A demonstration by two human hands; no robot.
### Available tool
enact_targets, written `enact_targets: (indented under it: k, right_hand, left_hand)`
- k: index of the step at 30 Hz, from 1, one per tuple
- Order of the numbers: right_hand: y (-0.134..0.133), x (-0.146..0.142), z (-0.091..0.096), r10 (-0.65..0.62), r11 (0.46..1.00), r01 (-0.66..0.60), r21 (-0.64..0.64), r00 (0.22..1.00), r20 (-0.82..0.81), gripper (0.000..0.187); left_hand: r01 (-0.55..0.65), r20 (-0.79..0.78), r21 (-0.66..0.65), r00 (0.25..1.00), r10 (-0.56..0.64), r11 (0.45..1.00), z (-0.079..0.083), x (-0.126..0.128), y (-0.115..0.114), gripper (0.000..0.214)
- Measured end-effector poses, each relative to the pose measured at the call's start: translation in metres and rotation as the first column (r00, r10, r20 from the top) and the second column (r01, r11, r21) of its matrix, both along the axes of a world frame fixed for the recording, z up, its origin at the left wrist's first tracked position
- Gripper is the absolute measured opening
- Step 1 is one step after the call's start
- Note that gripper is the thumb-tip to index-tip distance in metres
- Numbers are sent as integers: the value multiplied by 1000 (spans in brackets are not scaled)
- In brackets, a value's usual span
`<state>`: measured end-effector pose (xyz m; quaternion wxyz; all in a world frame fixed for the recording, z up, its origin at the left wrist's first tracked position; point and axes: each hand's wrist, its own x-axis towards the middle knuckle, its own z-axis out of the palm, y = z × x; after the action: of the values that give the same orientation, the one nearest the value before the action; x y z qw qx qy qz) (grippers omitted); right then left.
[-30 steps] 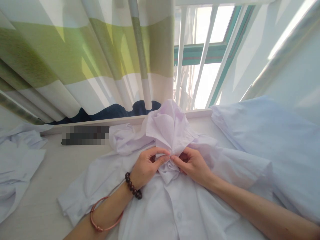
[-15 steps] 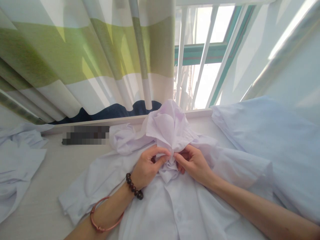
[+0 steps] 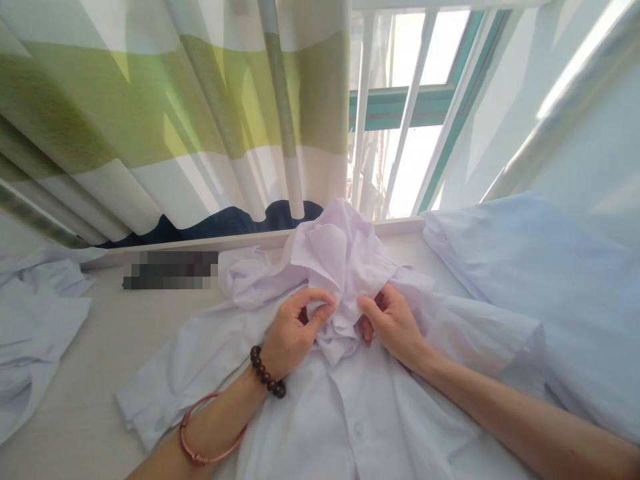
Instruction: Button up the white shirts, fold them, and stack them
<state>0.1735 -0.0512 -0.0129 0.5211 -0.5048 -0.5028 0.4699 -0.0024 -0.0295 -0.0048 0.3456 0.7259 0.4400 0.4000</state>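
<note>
A white button shirt (image 3: 320,413) lies spread on the pale surface, its bunched upper part raised in front of me. My left hand (image 3: 300,323) pinches the cloth between thumb and forefinger, left of the shirt's middle. Across a small gap, my right hand (image 3: 393,327) grips the cloth on the other side, thumb in front and some fingers hidden behind the fabric. One button (image 3: 358,430) shows lower on the front strip. A dark bead bracelet (image 3: 267,373) and a copper-coloured bangle (image 3: 187,443) sit on my left arm.
More white cloth lies at the left (image 3: 40,347) and a larger light piece at the right (image 3: 540,260). A blurred-out dark object (image 3: 170,270) rests near the back edge. Behind are a green-and-white curtain (image 3: 225,107) and white window bars (image 3: 407,113).
My fingertips, close together at the shirt's middle before, have moved apart. The right hand has shifted slightly right, the left slightly left, and the cloth between them is spread wider.
</note>
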Motion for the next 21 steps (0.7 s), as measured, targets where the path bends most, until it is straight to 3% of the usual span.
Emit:
enact_targets:
  k: [5,10,21]
  right_hand:
    - [-3,-1,1,88,993,-94,73,993,81,17]
    - [-4,-1,3,187,980,-190,67,982,37,19]
    - [-3,-1,0,164,984,-169,51,983,85,15]
  left_hand:
    - [97,25,28,995,-98,995,-3,0,1,12]
    - [62,-3,23,998,-62,998,-3,0,2,11]
    - [14,-54,33,998,-12,999,1,1,0,10]
